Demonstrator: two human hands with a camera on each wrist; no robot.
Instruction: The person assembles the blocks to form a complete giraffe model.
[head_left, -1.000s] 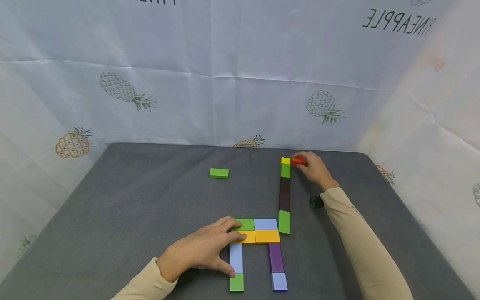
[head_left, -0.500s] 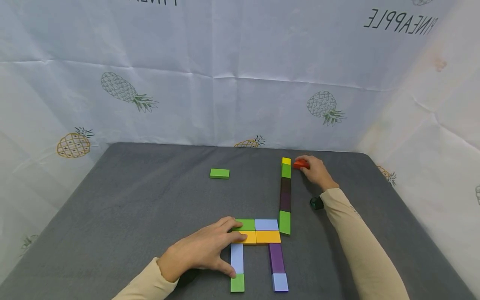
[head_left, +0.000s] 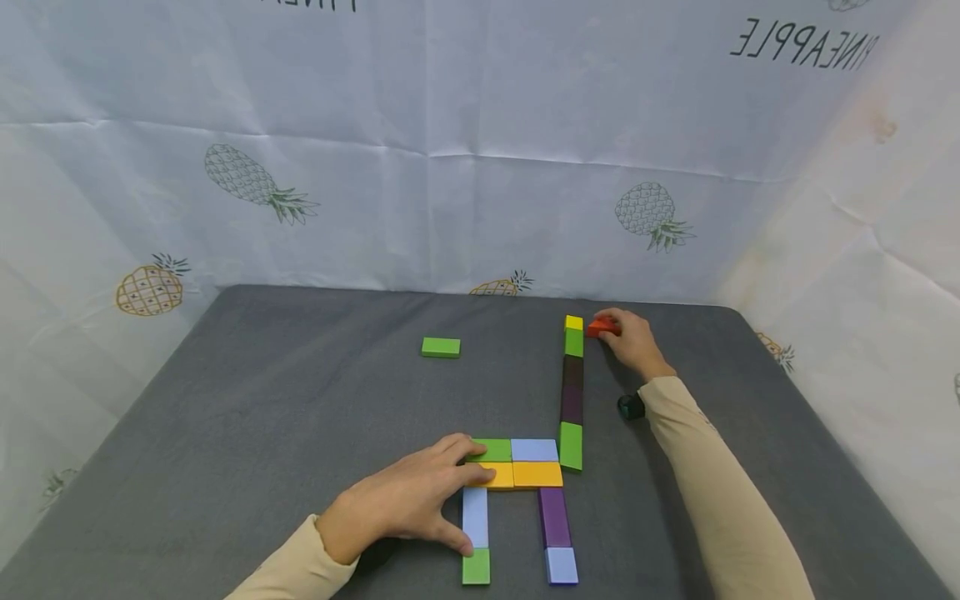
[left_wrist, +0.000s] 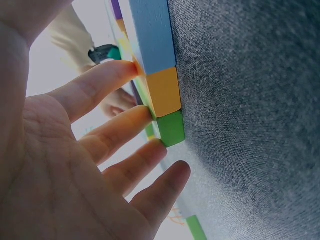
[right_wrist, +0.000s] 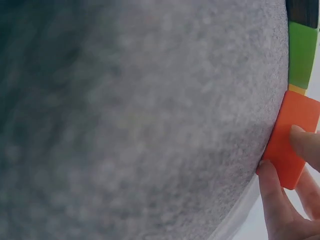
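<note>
My right hand (head_left: pixel 633 343) pinches a red-orange block (right_wrist: pixel 290 137) between thumb and fingers. In the head view it lies just right of the small yellow block (head_left: pixel 573 322), at the far end of a column. Below the yellow block, that column has a green block (head_left: pixel 573 342), two dark blocks (head_left: pixel 572 387) and another green block (head_left: pixel 571 447). My left hand (head_left: pixel 408 500), fingers spread, rests its fingertips on the green block (head_left: pixel 493 450) and the orange block (head_left: pixel 501 476) of two stacked rows. Its thumb touches the left leg, where a light blue block (head_left: pixel 475 517) meets a green block (head_left: pixel 476 567).
A lone green block (head_left: pixel 441 347) lies toward the back of the grey table (head_left: pixel 300 400). A light blue block (head_left: pixel 534 450) and an orange block (head_left: pixel 537 474) extend the rows; the right leg has a purple block (head_left: pixel 554 517). A pineapple-print cloth (head_left: pixel 450 217) hangs behind.
The red-orange block in my right hand has moved slightly toward me and a little away from the yellow block, then slightly back toward it. My left hand has stayed in place.
</note>
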